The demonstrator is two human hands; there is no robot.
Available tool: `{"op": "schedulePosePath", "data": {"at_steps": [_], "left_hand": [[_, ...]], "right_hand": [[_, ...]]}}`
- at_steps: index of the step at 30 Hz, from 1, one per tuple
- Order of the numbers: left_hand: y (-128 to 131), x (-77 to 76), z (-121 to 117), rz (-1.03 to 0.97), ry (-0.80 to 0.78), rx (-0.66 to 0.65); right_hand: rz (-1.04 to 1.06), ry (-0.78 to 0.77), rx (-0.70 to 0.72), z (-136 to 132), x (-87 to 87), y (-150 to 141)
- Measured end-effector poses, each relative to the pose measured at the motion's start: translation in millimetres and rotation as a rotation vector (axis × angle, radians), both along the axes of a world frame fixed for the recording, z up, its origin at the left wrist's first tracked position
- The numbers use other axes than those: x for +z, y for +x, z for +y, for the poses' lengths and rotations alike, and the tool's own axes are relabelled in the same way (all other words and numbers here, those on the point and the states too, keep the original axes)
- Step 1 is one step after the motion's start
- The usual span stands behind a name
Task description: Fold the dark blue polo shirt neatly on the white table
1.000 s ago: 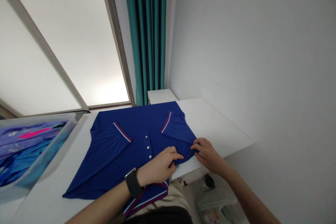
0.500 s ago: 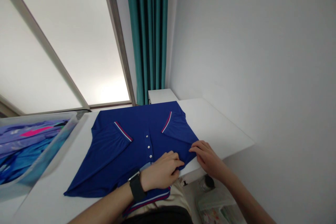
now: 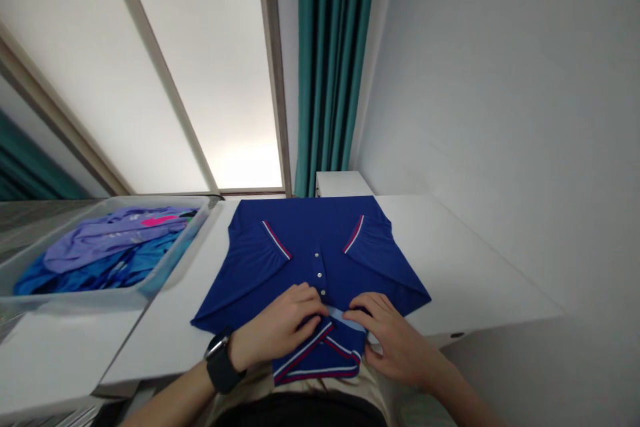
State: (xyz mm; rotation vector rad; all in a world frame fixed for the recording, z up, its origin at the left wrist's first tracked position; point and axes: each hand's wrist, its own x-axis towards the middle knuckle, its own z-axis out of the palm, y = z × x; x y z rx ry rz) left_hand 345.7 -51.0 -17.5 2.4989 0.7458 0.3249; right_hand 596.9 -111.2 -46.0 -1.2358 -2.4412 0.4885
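Observation:
A royal-blue polo shirt point(image 3: 310, 250) lies face up on the white table point(image 3: 465, 273), both sleeves folded in over the chest and showing red-and-white trim. Its striped collar point(image 3: 320, 355) hangs over the near table edge toward me. My left hand point(image 3: 280, 328), with a black watch on the wrist, rests on the left side of the collar, fingers curled on the fabric. My right hand point(image 3: 385, 337) presses on the right side of the collar, fingers bent against the cloth. The two hands are a short gap apart.
A clear plastic bin point(image 3: 30, 277) at the left holds several blue and purple garments point(image 3: 110, 247). Behind the table are a window, a teal curtain point(image 3: 333, 67) and a small white box point(image 3: 343, 183). A plain wall runs along the right.
Both hands moved from the shirt's right shoulder area to the collar at the near edge. The view shifted, so the shirt now sits more centred, and the bin shows more fully.

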Motion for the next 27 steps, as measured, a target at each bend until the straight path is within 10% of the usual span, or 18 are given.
{"op": "schedulePosePath", "data": {"at_steps": [10,18,22,27], "left_hand": [[-69.7,-2.0,-28.2,0.025,-0.097,0.055],[-57.1,-30.9,-7.9,-0.034,0.056,0.464],[-43.1,-27.7,24.6,0.099,0.19,0.666],[-36.9,-30.6,44.0,0.34,0.386,0.593]], "right_hand": [[0.126,-0.08,-0.041,10.2,-11.9,0.8],[0.219,-0.011,-0.259,44.9,-10.7,1.9],[-0.029,0.03,-0.461,78.1,-0.6,-9.3],[-0.389,0.054,-0.504,94.2,-9.4,-21.3]]}}
